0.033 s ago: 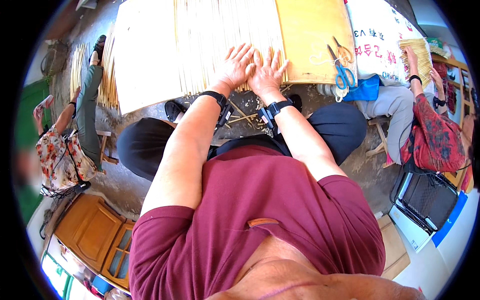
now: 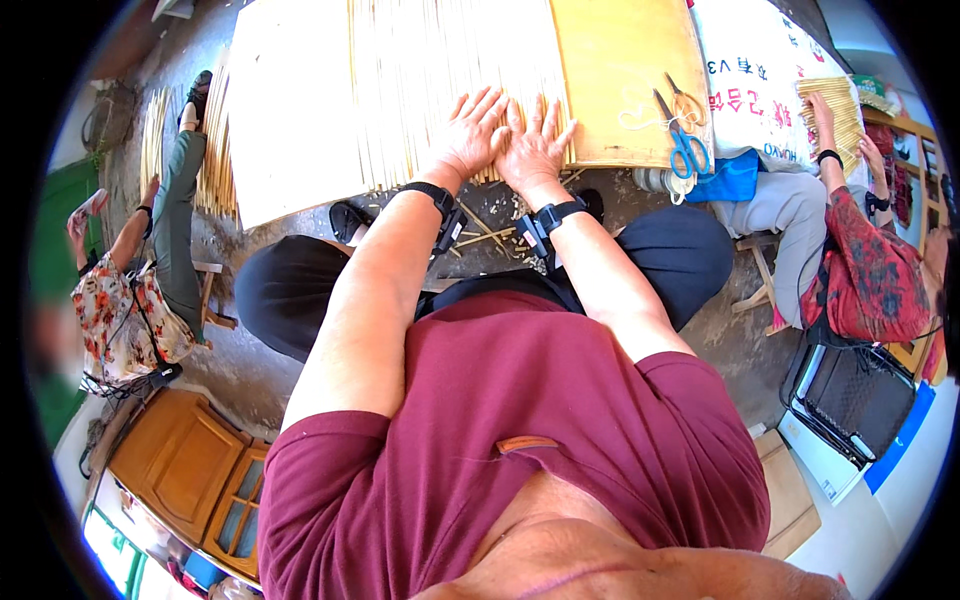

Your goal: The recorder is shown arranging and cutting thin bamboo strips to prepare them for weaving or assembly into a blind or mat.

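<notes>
Thin pale sticks (image 2: 430,70) lie side by side in a wide layer, running away from me across the table. My left hand (image 2: 468,138) rests flat on their near ends, fingers stretched out. Close beside it, my right hand (image 2: 533,150) lies palm down near the layer's right edge, its fingers spread. The thumbs meet or nearly meet. Neither hand grips anything; whatever is under the palms is hidden. To the right is a bare yellow board (image 2: 615,75), with blue-handled scissors (image 2: 688,150), a second pair with orange handles (image 2: 686,106) and white string (image 2: 640,118) on it.
A white panel (image 2: 290,120) covers the table's left part. Stick offcuts (image 2: 485,232) litter the floor between my feet. At right, a co-worker in red (image 2: 870,270) handles sticks on a white sack (image 2: 755,70). Another in a floral top (image 2: 130,310) sits at left beside stick bundles (image 2: 215,150).
</notes>
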`<state>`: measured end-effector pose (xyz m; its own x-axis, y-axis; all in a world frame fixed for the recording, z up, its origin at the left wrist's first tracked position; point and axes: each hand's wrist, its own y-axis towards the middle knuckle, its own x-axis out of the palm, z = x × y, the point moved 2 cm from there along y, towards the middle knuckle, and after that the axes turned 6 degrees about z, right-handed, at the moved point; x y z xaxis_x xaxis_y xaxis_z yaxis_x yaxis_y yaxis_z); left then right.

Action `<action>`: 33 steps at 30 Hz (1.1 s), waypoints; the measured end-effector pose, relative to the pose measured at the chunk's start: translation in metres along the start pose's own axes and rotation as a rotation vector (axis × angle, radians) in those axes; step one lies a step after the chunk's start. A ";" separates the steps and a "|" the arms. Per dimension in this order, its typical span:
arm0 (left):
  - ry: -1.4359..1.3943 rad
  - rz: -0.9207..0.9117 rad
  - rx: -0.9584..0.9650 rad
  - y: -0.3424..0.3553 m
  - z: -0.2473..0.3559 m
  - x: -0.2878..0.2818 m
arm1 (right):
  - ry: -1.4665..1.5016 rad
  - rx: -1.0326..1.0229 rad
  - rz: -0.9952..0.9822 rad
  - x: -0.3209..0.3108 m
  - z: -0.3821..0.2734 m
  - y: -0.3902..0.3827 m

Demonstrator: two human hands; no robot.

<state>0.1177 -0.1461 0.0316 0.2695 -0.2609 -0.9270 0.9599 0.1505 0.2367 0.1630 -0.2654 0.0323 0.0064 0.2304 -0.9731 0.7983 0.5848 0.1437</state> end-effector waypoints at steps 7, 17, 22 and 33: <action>0.045 0.007 0.014 0.002 0.008 -0.003 | 0.403 0.030 0.178 -0.005 0.029 0.007; 0.085 -0.033 -0.012 0.002 0.008 0.001 | -0.009 -0.353 0.005 0.005 0.022 0.074; 0.066 0.023 -0.004 -0.001 0.004 0.000 | -0.041 -0.413 0.031 0.010 0.030 0.074; -0.475 0.364 -0.342 -0.002 -0.051 -0.030 | 0.051 -0.374 -0.051 -0.008 0.019 0.073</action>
<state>0.1037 -0.0900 0.0436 0.6496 -0.5144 -0.5598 0.7445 0.5796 0.3313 0.2329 -0.2396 0.0474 -0.0656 0.2265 -0.9718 0.5219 0.8378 0.1600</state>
